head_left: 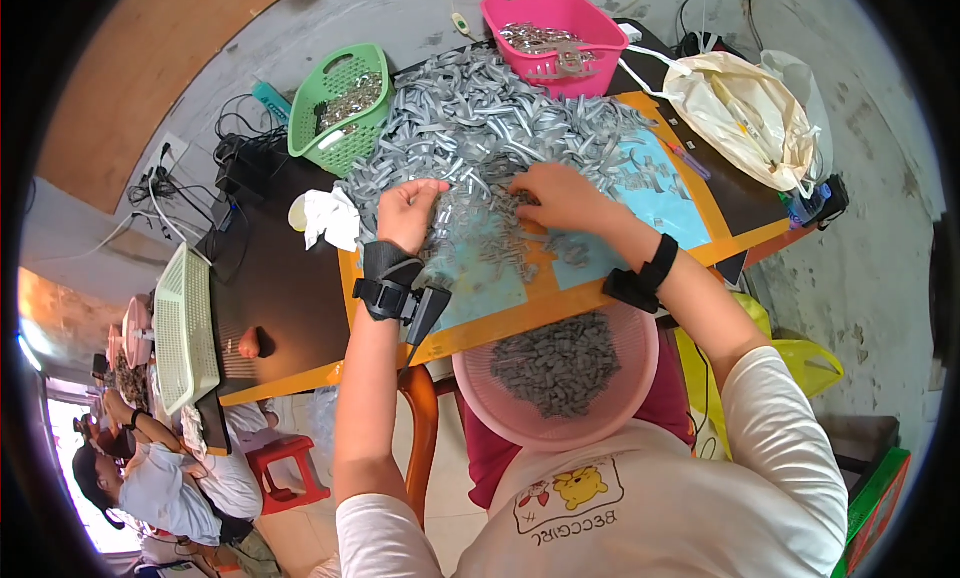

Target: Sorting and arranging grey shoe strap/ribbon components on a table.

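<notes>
A heap of grey strips covers the far middle of the table, with small metal pieces scattered at its near side. My left hand is at the heap's near left edge, thumb and forefinger pinched together; what sits between them is too small to make out. To its right, my right hand reaches into the near side of the heap, its fingers bent and thumb and forefinger apart over the small pieces. On my lap, below the table edge, a pink basin holds many small dark grey pieces.
Green and pink baskets of metal parts flank the heap. Crumpled white tissue lies left; a white bag stands right. Orange tape lines the near edge. A co-worker sits at far left near a red stool.
</notes>
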{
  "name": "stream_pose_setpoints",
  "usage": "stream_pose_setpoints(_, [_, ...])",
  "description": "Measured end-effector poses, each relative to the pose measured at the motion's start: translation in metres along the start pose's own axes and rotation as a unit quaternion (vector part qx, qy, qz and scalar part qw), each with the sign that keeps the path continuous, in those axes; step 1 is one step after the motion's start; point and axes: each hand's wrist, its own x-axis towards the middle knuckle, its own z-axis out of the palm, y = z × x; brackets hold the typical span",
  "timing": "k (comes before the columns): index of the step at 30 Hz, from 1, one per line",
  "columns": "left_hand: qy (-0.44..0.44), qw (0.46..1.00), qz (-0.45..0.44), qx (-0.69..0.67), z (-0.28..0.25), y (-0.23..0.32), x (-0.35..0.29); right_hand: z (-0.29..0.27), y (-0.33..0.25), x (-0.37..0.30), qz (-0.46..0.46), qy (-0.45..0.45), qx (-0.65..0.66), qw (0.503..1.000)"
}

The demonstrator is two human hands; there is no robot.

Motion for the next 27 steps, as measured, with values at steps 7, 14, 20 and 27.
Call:
stream_pose_setpoints(7, [0.039, 0.936, 0.032, 0.349, -0.021, 0.008, -0.018, -0.023, -0.016, 0.01, 0.064, -0.193, 0.001, 0.979])
stream_pose_setpoints(14, [-0.055, 0.871, 0.079, 0.481, -0.01, 0.001, -0.03, 0.005, -0.026, 0.037, -0.051, -0.134, -0.009, 0.99])
stream_pose_setpoints(20, [0.007, 0.886, 0.082, 0.457, -0.007, 0.01, -0.034, 0.016, -0.035, 0.052, -0.052, -0.136, -0.048, 0.988])
stream_pose_setpoints(27, [-0.051, 0.88, 0.103, 0.461, 0.006, -0.002, -0.028, 0.019, -0.039, 0.061, -0.051, -0.226, -0.069, 0.97])
